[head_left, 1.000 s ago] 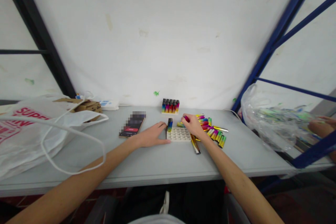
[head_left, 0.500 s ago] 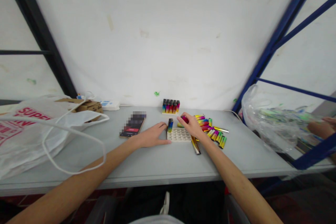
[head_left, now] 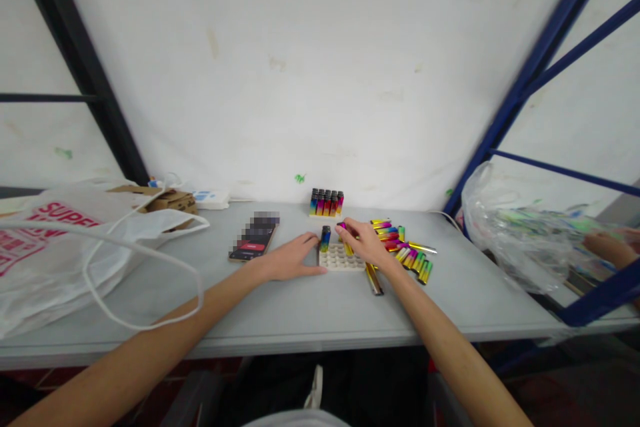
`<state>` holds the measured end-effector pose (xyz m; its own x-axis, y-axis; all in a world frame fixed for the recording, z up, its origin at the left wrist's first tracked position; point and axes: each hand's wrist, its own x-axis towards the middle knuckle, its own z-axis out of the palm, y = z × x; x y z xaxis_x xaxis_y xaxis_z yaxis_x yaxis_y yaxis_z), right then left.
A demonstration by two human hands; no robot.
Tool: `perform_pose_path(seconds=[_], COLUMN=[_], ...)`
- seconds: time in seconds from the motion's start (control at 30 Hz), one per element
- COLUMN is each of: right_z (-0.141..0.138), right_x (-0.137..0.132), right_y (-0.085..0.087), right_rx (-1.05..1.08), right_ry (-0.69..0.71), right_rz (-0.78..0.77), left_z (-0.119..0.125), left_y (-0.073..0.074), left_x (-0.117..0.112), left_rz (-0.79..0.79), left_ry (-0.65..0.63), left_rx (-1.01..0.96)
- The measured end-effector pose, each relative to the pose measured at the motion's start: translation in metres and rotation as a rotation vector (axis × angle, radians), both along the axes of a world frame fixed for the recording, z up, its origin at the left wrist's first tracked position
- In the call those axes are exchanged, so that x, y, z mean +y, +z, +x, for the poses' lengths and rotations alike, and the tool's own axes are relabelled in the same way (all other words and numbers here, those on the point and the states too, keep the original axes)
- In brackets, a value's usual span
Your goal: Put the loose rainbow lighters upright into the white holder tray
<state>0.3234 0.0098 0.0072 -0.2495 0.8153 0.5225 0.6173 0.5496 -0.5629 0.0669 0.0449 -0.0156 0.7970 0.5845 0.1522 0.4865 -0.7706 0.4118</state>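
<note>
A white tray (head_left: pixel 335 263) with rows of round holes lies on the table, with one blue and gold lighter (head_left: pixel 325 240) upright at its back left corner. My left hand (head_left: pixel 295 257) rests at the tray's left side, thumb and fingers spread, thumb tip at the front corner. In my right hand (head_left: pixel 364 240), a purple and gold lighter (head_left: pixel 348 247) is pinched roughly upright over the tray's back part; whether its base sits in a hole I cannot tell. Several loose shiny lighters (head_left: pixel 411 259) lie to the right. One longer gold and brown piece (head_left: pixel 373 279) lies by the tray's right edge.
Behind the tray stands another holder filled with upright lighters (head_left: pixel 327 203). A phone (head_left: pixel 254 237) lies to the left, near a white plastic bag (head_left: pixel 55 267) and a looping white cable (head_left: pixel 197 293). Clear plastic (head_left: pixel 505 227) hangs at the blue frame (head_left: pixel 500 113), where another person's hand (head_left: pixel 607 247) shows.
My right hand has brought a lighter from behind the tray to over its holes, turning it from tilted to roughly upright. My left hand has stayed in place.
</note>
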Motion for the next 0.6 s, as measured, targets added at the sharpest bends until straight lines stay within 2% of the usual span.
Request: perform_pose_path(seconds=[0.23, 0.37, 0.47, 0.6], right_z=[-0.003, -0.001, 0.0, -0.002], right_x=[-0.002, 0.003, 0.007, 0.008], right_y=[-0.004, -0.008, -0.011, -0.009], right_rx=[0.069, 0.021, -0.052, -0.195], right_ry=[0.125, 0.181, 0.197, 0.137], right_rz=[-0.157, -0.207, -0.193, -0.072], left_z=[0.0, 0.0, -0.001, -0.002], left_y=[-0.002, -0.007, -0.008, -0.007], left_x=[0.001, 0.005, 0.006, 0.005], left_rz=[0.016, 0.046, 0.059, 0.046], left_ry=[-0.015, -0.034, -0.049, -0.043], left_rx=[0.005, -0.021, -0.033, -0.029])
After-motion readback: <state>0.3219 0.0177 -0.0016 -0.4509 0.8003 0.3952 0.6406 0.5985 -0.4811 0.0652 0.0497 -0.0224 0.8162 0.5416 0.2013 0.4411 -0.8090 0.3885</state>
